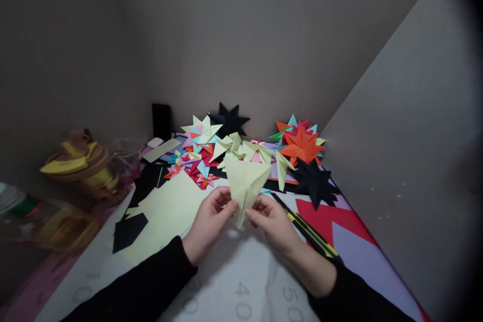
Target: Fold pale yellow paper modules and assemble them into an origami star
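Observation:
A pale yellow-green folded paper piece (245,183), pointed at the bottom, is held up between both hands above the table. My left hand (209,224) pinches its lower left edge with thumb and fingers. My right hand (273,224) pinches its lower right edge. Both arms wear black sleeves. Right behind the piece lie several more folded pale green units (241,148).
Folded paper stars lie at the back: a black one (228,119), an orange one (301,145), another black one (315,183), a multicoloured pile (196,161). Flat pale green (169,211), black (128,231) and red (332,216) sheets lie around. A black-yellow tool (309,234) lies at right. Containers (81,166) stand at left.

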Motion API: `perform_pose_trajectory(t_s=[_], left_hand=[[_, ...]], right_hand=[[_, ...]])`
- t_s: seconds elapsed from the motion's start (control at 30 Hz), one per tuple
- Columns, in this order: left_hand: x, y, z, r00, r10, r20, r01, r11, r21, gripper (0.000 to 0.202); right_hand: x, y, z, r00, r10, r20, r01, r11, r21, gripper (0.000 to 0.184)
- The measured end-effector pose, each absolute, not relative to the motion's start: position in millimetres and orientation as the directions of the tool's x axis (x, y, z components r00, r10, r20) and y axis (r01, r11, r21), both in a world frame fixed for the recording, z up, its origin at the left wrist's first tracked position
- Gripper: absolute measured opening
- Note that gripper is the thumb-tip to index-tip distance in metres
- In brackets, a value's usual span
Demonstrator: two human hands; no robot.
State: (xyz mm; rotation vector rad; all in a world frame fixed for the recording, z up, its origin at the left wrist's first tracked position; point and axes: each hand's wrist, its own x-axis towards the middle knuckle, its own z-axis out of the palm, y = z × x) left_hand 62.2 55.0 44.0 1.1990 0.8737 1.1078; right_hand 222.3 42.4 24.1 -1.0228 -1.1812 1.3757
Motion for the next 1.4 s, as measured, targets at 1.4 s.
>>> perform_pose_trajectory(t_s=[1.4], left_hand=[[62, 47, 31, 0.174, 0.843, 0.509, 0.32, -0.538, 0.78, 0.007]], right_hand=[[217, 37, 21, -0.045, 0.999, -0.003, -0.226, -0.013, -0.974, 0.024]])
